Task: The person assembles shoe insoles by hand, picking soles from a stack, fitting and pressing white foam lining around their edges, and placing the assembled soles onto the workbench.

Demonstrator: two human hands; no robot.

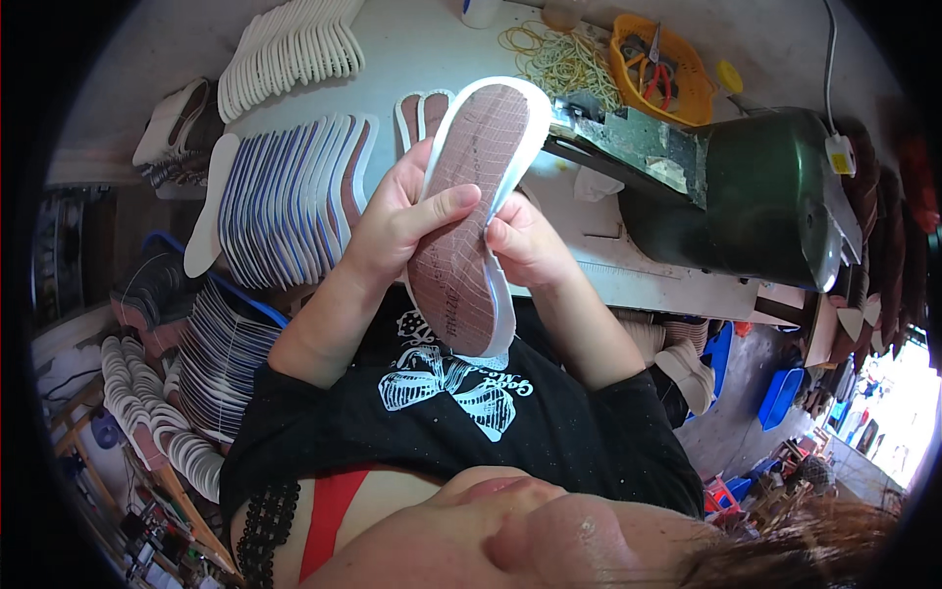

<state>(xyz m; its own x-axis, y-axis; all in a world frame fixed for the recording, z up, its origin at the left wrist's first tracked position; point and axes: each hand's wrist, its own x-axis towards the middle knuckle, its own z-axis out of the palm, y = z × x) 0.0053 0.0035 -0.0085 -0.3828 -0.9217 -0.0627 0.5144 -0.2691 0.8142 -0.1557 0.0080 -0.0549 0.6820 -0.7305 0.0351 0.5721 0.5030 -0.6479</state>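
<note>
A shoe insole [471, 216] with a brown, line-marked face and a white rim is held up in front of my chest, tilted with its wide end up. My left hand [407, 211] grips its left edge, the thumb lying across the brown face. On the other side my right hand [530, 240] pinches the right edge near the middle, its thumb by the rim and its other fingers partly hidden behind. Behind the insole, two similar brown-faced insoles [432, 113] lie on the table.
A green machine [746, 196] stands at the table's right. Several insoles form a fanned row [285, 196] at left, with a white row [289, 54] beyond. Rubber bands [569, 64] lie beside a yellow basket [628, 34] of tools. More stacked insoles [221, 358] sit low on the left.
</note>
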